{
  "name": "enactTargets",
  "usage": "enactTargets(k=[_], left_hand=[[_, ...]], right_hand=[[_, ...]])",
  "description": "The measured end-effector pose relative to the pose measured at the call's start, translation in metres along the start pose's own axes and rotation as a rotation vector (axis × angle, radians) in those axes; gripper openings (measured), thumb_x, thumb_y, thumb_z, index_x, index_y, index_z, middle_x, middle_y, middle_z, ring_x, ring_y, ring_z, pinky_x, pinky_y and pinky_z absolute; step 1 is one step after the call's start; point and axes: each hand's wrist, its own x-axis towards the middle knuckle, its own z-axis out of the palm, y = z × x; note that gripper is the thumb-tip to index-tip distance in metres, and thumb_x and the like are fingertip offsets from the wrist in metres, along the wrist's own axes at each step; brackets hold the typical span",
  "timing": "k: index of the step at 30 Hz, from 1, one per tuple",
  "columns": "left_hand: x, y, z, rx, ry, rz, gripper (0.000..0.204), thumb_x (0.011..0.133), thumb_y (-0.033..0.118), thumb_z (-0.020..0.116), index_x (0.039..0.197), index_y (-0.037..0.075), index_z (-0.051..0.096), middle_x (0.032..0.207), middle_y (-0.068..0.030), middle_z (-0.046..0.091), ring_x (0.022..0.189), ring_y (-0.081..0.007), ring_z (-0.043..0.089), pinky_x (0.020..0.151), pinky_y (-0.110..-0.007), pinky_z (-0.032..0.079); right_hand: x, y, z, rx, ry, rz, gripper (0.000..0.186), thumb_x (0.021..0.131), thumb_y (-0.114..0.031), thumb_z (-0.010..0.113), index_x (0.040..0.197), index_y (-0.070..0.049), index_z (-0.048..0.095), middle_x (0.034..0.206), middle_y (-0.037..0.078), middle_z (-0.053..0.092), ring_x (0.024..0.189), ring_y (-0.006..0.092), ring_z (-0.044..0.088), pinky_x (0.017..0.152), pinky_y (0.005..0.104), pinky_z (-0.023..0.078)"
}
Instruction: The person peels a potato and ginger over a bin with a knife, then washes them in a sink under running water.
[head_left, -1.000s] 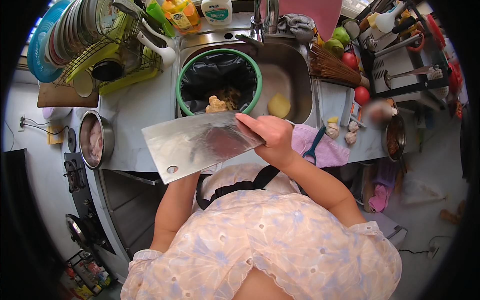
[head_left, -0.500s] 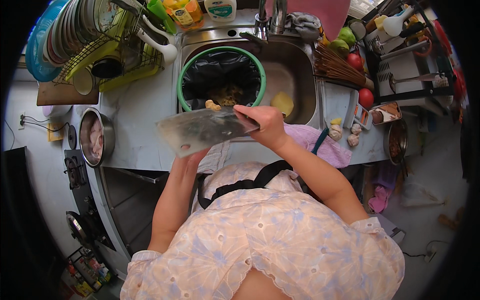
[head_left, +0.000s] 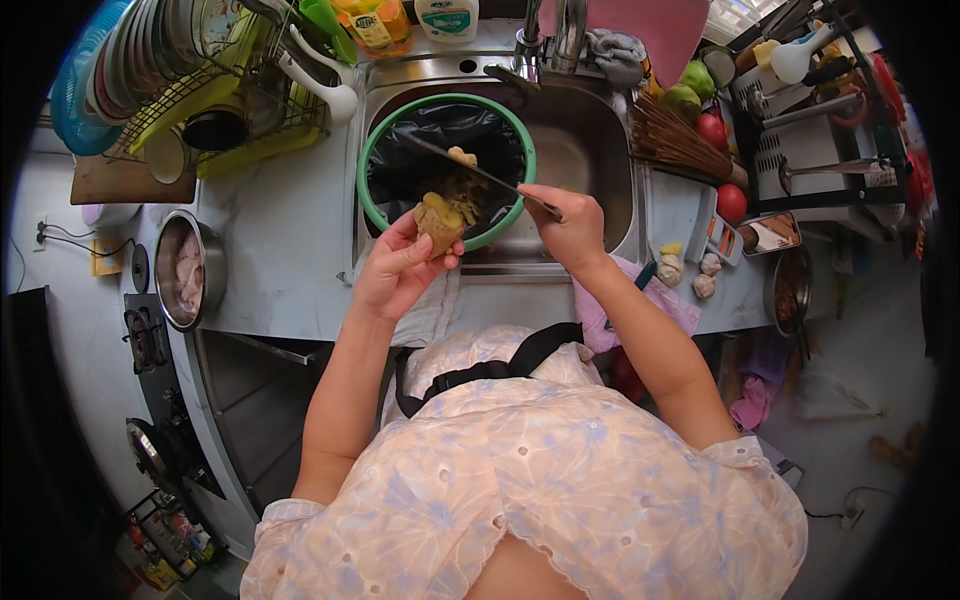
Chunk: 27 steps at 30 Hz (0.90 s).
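Note:
My left hand [head_left: 400,265] grips a partly peeled potato [head_left: 436,228], brown-skinned with a yellow cut patch on top, at the near rim of a green-rimmed bin [head_left: 363,170]. My right hand [head_left: 570,225] is closed round the handle of a cleaver [head_left: 485,176]. Its blade is seen nearly edge-on, slanting over the bin beyond the potato and apart from it. A pale yellowish scrap [head_left: 462,156] shows at the blade's far side. The bin has a black liner [head_left: 400,150] with peelings inside.
The bin stands in a steel sink [head_left: 600,130] below a tap [head_left: 530,50]. At left are a dish rack [head_left: 240,120] and a steel bowl [head_left: 190,270] of pale meat. Garlic [head_left: 670,270], a pink cloth [head_left: 665,310], tomatoes [head_left: 732,203] and chopsticks [head_left: 680,135] lie at right.
The cleaver has turned from broad side up to nearly edge-on and moved farther over the bin. My left hand and the potato have come into sight from behind the blade.

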Motion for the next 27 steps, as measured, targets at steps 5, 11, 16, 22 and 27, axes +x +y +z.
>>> enactTargets(k=[5,11,16,22,27], left_hand=[[0.003,-0.001,0.003,0.0,0.125,0.021,0.043,0.086,0.009,0.059,0.126,0.003,0.045,0.118,-0.0167,0.054,0.097,-0.0257,0.058,0.083,-0.033,0.05],[0.004,-0.009,-0.01,-0.18,0.233,0.062,0.042,0.091,0.018,0.053,0.127,0.0,0.041,0.125,-0.0167,0.051,0.108,-0.0279,0.055,0.096,-0.039,0.046],[0.011,-0.024,-0.009,-0.079,0.203,0.115,0.046,0.09,0.018,0.055,0.131,0.002,0.04,0.119,-0.0171,0.057,0.106,-0.0282,0.058,0.093,-0.039,0.048],[0.004,-0.012,-0.008,0.057,0.187,-0.007,0.047,0.089,0.006,0.057,0.133,0.005,0.039,0.112,-0.0135,0.059,0.095,-0.0203,0.064,0.079,-0.031,0.054],[0.009,-0.016,-0.008,0.003,0.311,0.067,0.046,0.087,0.001,0.057,0.13,0.003,0.041,0.118,-0.0136,0.055,0.105,-0.0232,0.059,0.089,-0.037,0.051]], right_hand=[[-0.002,-0.017,-0.001,0.157,0.064,-0.061,0.016,0.074,-0.009,0.068,0.09,-0.01,0.07,0.074,0.014,0.064,0.061,0.0289,0.062,0.053,0.0322,0.047],[-0.01,-0.045,-0.01,0.046,0.096,-0.323,0.019,0.073,-0.004,0.07,0.091,-0.007,0.069,0.064,0.012,0.06,0.053,0.0252,0.058,0.048,0.0311,0.042],[-0.018,-0.056,-0.01,0.03,0.04,-0.436,0.025,0.069,-0.004,0.071,0.094,-0.007,0.068,0.054,0.008,0.051,0.046,0.0223,0.051,0.043,0.0321,0.037],[-0.023,-0.06,-0.008,0.039,0.038,-0.498,0.028,0.07,-0.008,0.072,0.097,-0.007,0.067,0.055,0.006,0.051,0.045,0.0214,0.049,0.042,0.0323,0.036],[-0.027,-0.061,-0.006,0.04,0.026,-0.488,0.028,0.07,-0.008,0.072,0.098,-0.006,0.067,0.054,0.006,0.049,0.045,0.0215,0.048,0.042,0.0327,0.035]])
